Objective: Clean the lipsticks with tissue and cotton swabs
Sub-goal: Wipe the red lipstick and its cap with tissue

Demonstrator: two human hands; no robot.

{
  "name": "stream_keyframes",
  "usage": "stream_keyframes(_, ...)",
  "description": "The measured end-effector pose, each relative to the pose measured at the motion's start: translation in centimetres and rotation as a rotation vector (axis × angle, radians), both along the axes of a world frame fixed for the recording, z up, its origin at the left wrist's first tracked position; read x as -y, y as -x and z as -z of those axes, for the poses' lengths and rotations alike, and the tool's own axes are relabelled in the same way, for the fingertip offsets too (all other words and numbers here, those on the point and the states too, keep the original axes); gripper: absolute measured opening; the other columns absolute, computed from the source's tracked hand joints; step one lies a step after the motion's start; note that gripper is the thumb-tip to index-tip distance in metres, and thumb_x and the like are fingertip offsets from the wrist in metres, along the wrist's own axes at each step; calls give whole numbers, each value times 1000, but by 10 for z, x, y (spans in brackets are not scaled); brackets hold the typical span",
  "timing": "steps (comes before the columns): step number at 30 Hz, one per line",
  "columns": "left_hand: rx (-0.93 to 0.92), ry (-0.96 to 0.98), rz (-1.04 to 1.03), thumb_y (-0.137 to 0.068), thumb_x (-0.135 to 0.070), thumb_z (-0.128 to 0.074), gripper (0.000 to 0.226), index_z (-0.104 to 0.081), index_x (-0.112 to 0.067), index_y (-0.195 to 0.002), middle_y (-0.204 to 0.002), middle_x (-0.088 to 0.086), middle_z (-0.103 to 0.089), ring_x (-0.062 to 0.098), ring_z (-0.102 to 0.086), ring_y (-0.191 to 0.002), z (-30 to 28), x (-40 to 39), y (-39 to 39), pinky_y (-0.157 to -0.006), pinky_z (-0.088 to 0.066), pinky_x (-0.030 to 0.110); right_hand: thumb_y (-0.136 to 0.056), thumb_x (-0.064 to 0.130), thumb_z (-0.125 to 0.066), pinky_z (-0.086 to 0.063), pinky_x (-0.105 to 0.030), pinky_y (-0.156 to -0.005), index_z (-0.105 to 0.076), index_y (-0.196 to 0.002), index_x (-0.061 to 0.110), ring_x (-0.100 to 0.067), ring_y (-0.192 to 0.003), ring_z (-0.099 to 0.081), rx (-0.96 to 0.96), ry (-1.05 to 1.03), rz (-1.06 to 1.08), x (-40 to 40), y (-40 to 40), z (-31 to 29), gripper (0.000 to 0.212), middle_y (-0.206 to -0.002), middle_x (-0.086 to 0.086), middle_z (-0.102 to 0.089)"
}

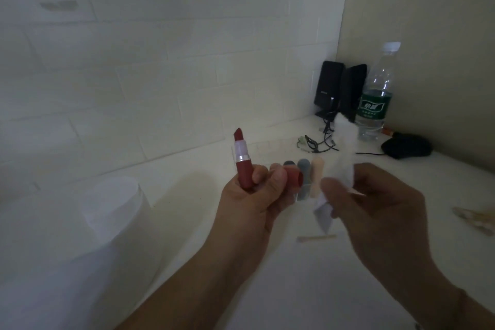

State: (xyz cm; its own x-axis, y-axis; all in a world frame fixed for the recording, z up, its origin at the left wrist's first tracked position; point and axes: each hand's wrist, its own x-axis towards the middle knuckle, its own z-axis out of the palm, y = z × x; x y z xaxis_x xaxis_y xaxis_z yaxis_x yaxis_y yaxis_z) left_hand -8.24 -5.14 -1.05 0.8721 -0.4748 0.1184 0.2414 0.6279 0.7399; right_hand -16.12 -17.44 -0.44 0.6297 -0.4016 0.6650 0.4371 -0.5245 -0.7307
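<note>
My left hand (251, 195) grips an uncapped red lipstick (241, 161) upright, with its red bullet extended at the top. The same hand also holds the red cap (294, 175) between its fingers. My right hand (375, 203) pinches a white tissue (345, 139) that sticks up above the fingers and hangs below them. Behind my hands stand three more lipsticks in a clear holder, among them a grey one (303, 169) and a beige one (317, 171). A cotton swab (316, 238) lies on the white table (187, 211) below my hands.
A white tissue roll (115, 211) stands at the left. A water bottle (376, 96), two black speakers (338, 88), tangled cables (318, 142) and a black mouse (407, 145) fill the back right corner. More swabs (474, 220) lie at the right edge.
</note>
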Motion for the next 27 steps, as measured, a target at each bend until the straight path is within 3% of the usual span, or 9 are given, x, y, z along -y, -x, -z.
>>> stream_keyframes(3, 21, -51, 9, -69, -5, -65, 17, -51, -12, -62, -83, 13, -66, 22, -71, -79, 2, 0, 2, -70, -57, 26, -81, 17, -75, -49, -9, -57, -65, -78, 36, -1, -71, -65, 43, 184, -55, 0, 0, 3, 21, -82, 23, -68)
stream_keyframes(6, 60, -63, 11, -70, -6, -66, 20, -52, -15, -58, -76, 9, -63, 21, -70, -76, 2, 0, 2, -69, -57, 26, -82, 19, -64, -50, -19, -64, -68, -91, 26, -9, -76, -65, 60, 270, -118, 6, -1, 3, 12, -85, 14, -68)
stream_keyframes(10, 36, -37, 16, -68, -7, -66, 18, -48, -10, -66, -78, 12, -66, 20, -71, -73, -2, -1, 6, -64, -57, 25, -81, 19, -62, -50, -15, -65, -71, -94, 18, -6, -82, -66, 95, 287, -100, 10, 0, 5, 15, -92, 12, -70)
stream_keyframes(14, 90, -88, 11, -68, -8, -65, 19, -62, -18, -52, -76, 9, -70, 19, -72, -75, -9, -2, 9, -65, -58, 25, -80, 27, -64, -50, -15, -60, -73, -94, 22, -5, -82, -64, 38, 320, -55, 8, -2, 4, 17, -93, 14, -68)
stream_keyframes(18, 204, -184, -40, -68, -9, -74, 25, -65, -24, -49, -77, 5, -71, 16, -72, -83, -9, -2, 11, -79, -57, 33, -77, 37, -64, -43, -12, -48, -68, -88, 38, -7, -73, -59, 14, 274, 18, 4, -2, 1, 12, -84, 16, -63)
stream_keyframes(20, 265, -222, -78, -69, -12, -84, 27, -68, -28, -54, -81, 6, -72, 23, -71, -89, -5, -2, 10, -85, -55, 41, -76, 38, -64, -42, -15, -45, -71, -82, 32, -10, -69, -57, 2, 260, 14, 2, -1, 2, 11, -79, 9, -62)
stream_keyframes(23, 352, -265, -148, -61, -24, -81, 17, -65, -30, -58, -83, 10, -72, 37, -68, -94, -3, -4, 9, -89, -54, 47, -75, 42, -64, -43, -29, -41, -72, -80, 23, -20, -60, -55, -31, 179, -17, 2, -3, 4, 21, -76, -1, -62)
stream_keyframes(25, 444, -327, -243, -64, -18, -85, 24, -66, -32, -60, -82, 13, -72, 32, -69, -88, -5, -5, 8, -86, -56, 41, -78, 42, -67, -45, -33, -42, -73, -82, 23, -31, -60, -56, -44, 112, -78, 2, -3, 6, 20, -79, -8, -64)
stream_keyframes(27, 549, -378, -314, -65, -18, -83, 19, -74, -35, -68, -72, -1, -72, 15, -69, -76, -10, -7, 11, -78, -55, 25, -77, 37, -73, -48, -20, -44, -74, -83, 24, -43, -62, -54, -68, -22, -153, -1, -3, 6, 15, -82, -13, -65)
